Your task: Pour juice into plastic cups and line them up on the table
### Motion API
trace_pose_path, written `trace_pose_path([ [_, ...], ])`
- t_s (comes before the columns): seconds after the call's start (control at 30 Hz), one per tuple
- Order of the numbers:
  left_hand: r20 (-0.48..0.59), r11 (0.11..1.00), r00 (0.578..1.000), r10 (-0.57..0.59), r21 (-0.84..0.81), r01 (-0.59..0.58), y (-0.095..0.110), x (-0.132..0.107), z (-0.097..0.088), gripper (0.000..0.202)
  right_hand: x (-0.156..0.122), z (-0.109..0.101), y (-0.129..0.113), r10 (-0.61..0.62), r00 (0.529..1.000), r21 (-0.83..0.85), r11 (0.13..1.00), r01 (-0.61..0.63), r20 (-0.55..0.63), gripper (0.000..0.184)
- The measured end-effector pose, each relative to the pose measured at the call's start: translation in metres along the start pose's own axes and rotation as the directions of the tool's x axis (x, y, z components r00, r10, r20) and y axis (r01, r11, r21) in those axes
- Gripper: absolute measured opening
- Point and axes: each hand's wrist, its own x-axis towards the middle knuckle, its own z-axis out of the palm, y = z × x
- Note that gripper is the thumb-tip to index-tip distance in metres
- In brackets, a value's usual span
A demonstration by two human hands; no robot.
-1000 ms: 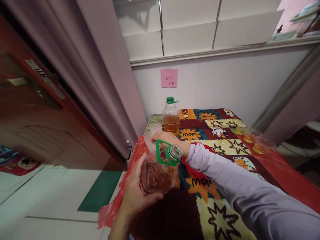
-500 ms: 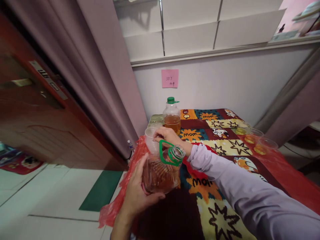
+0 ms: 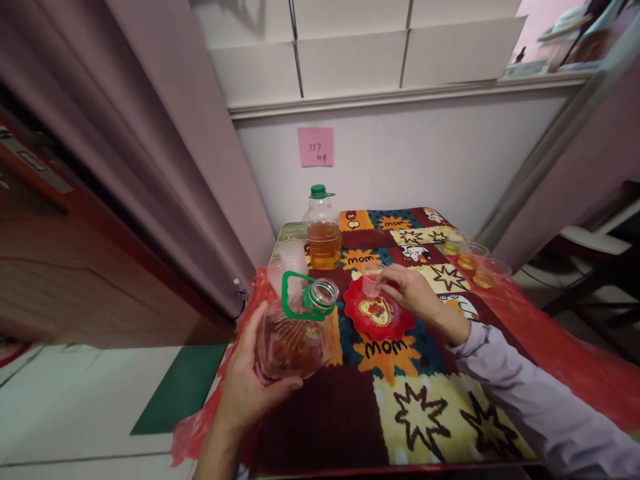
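Observation:
My left hand (image 3: 250, 373) is wrapped around the lower side of an uncapped clear plastic jug (image 3: 295, 343) with a green handle, tilted with its mouth toward the right. Some liquid shows inside it. My right hand (image 3: 407, 290) pinches a small clear plastic cup (image 3: 371, 283) by its side, over the far part of a red scalloped plate (image 3: 357, 317). Whether the cup touches the plate I cannot tell. Behind the tilted jug stand stacked clear cups (image 3: 294, 259), partly hidden by it.
A second jug (image 3: 324, 243) of amber liquid, green-capped, stands near the wall. Several cups of yellow liquid (image 3: 490, 272) line the table's right side. Patterned mats (image 3: 320, 420) and red plastic sheeting (image 3: 545, 340) cover the table. A wooden door (image 3: 100, 287) is at left.
My right hand has moved right from the cup stack, carrying one cup over the red plate. The left hand still holds the tilted jug. The view has shifted rightward.

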Motion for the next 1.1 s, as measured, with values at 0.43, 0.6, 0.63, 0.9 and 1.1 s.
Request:
trace_pose_path([
  [0.43,0.047,0.996,0.999,0.012,0.085,-0.016,0.016,0.01,0.001,0.136,-0.042,0.038,0.028,0.126,0.988,-0.084,0.989,-0.119,0.094,0.012],
  [0.6,0.053,0.992,0.998,0.03,0.117,-0.037,0.013,0.01,0.003,0.139,-0.043,0.037,0.021,0.104,0.992,-0.063,0.993,-0.099,0.071,0.018],
  [0.63,0.048,0.992,0.998,0.035,0.119,-0.041,0.012,0.009,0.002,0.138,-0.044,0.035,0.02,0.097,0.994,-0.052,0.994,-0.095,0.047,0.025],
  [0.9,-0.001,0.996,0.999,0.047,0.076,-0.047,0.005,0.008,0.001,0.13,-0.048,0.04,0.028,0.175,0.979,-0.113,0.976,-0.186,-0.104,0.092],
  [1.1,-0.017,0.998,0.999,0.032,0.054,-0.031,0.001,0.008,0.0,0.129,-0.043,0.062,0.032,0.239,0.971,-0.108,0.965,-0.24,-0.022,0.078],
])
